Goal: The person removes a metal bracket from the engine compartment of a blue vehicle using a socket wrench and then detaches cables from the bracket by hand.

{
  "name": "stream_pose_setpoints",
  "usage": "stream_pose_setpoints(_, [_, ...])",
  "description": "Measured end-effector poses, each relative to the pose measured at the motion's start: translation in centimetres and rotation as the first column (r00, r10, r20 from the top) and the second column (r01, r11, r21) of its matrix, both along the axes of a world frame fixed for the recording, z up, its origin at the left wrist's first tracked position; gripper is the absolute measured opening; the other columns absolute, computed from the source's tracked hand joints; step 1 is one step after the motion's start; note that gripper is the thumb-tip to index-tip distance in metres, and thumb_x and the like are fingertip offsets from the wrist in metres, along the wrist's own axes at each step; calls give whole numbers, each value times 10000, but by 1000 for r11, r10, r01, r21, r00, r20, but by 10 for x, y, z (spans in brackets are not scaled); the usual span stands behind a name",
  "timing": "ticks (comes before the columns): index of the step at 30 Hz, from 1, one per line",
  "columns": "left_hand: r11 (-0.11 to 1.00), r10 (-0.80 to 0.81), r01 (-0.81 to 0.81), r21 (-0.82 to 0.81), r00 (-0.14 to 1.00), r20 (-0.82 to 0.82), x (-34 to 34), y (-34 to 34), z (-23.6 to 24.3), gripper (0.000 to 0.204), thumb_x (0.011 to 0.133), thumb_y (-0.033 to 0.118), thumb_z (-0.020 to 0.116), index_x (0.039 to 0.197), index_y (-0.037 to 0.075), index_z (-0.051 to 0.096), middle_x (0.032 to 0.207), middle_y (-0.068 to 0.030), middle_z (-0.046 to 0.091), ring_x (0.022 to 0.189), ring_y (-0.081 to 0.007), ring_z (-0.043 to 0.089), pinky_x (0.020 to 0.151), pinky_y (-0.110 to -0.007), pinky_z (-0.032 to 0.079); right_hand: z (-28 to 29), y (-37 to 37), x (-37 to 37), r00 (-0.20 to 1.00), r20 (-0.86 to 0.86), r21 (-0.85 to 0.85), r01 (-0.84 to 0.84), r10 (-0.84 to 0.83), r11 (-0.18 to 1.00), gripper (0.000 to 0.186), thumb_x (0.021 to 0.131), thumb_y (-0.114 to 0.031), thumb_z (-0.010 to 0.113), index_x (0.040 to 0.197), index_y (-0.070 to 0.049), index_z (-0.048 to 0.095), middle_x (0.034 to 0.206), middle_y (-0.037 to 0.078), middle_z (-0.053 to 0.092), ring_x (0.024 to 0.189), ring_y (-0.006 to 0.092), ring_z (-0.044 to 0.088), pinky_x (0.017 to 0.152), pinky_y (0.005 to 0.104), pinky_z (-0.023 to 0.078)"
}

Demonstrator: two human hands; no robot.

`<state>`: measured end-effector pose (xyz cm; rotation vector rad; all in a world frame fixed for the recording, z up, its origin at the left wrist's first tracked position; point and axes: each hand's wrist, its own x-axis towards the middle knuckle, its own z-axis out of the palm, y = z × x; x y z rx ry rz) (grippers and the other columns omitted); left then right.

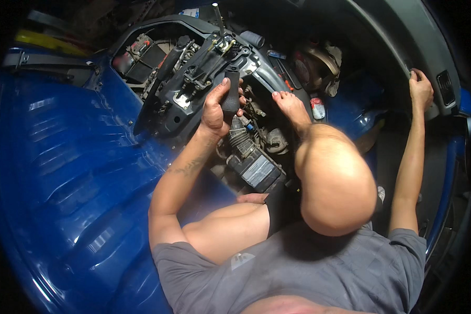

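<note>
My left hand [213, 111] is wrapped round a black, matte piece [231, 95] that is narrow at the top and flares toward its lower end. I cannot tell its exact kind. It is held upright over the engine opening, just in front of a dark metal bracket assembly [196, 78] with a tall metal lever [217, 20]. Far to the right, my right hand [422, 93] is closed on the edge of a dark grey trim panel [403, 47], fingers curled over it beside a black vent [445, 88].
Below the left hand are a ribbed hose [240, 138] and a black box with a pale label [259, 171]. Blue painted sheet metal [63, 172] spreads leftward. My bare foot [292, 107] rests at the opening's edge, near a red-and-white can [317, 108].
</note>
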<state>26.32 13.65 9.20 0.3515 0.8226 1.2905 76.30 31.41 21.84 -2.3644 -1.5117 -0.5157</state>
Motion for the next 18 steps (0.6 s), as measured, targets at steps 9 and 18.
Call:
stream_pose_setpoints(9, [994, 56, -64, -87, 994, -91, 0, 21, 4, 424, 959, 348, 495, 1240, 31, 480, 921, -45, 569, 787, -166, 568, 548, -268, 464, -19, 4, 11, 987, 160, 108, -48, 31, 993, 269, 882, -423, 522, 1056, -312, 694, 1091, 15, 670, 983, 259, 637, 816, 359, 507])
stream_pose_setpoints(18, [964, 135, -196, -179, 943, -305, -19, 19, 16, 502, 876, 219, 604, 1270, -25, 413, 1009, -88, 526, 833, -205, 569, 602, -294, 492, -14, 3, -28, 796, 506, 398, -558, 334, 728, 228, 911, -222, 599, 786, -56, 691, 697, 60, 633, 513, 212, 567, 452, 306, 443])
